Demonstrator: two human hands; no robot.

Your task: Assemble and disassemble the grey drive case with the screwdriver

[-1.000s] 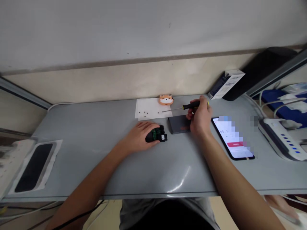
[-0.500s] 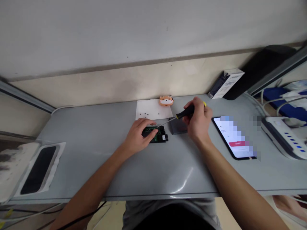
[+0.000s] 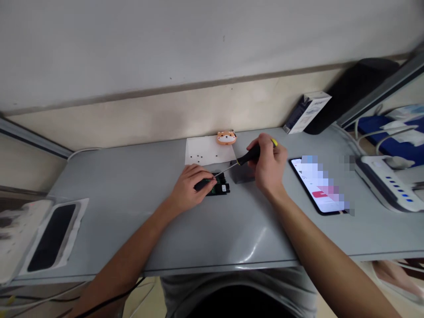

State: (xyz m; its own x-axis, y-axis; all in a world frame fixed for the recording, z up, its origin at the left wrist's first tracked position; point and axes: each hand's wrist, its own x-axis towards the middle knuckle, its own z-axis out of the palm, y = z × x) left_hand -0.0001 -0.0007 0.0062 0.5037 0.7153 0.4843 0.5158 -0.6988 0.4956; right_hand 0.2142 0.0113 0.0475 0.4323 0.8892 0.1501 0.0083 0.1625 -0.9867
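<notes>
My right hand (image 3: 269, 164) grips the screwdriver (image 3: 249, 155) by its handle, the shaft slanting down to the board (image 3: 219, 190) on the worktop (image 3: 132, 176). My left hand (image 3: 189, 187) curls over the board, thumb and fingertips near the shaft's tip; whether they pinch anything I cannot tell. Pressure applied at this slant could make the tip slip, scratching the board or jabbing my fingers. A loose hold could let the board skid; a nudge to the paper (image 3: 208, 145) could scatter its dark bits (image 3: 198, 156).
</notes>
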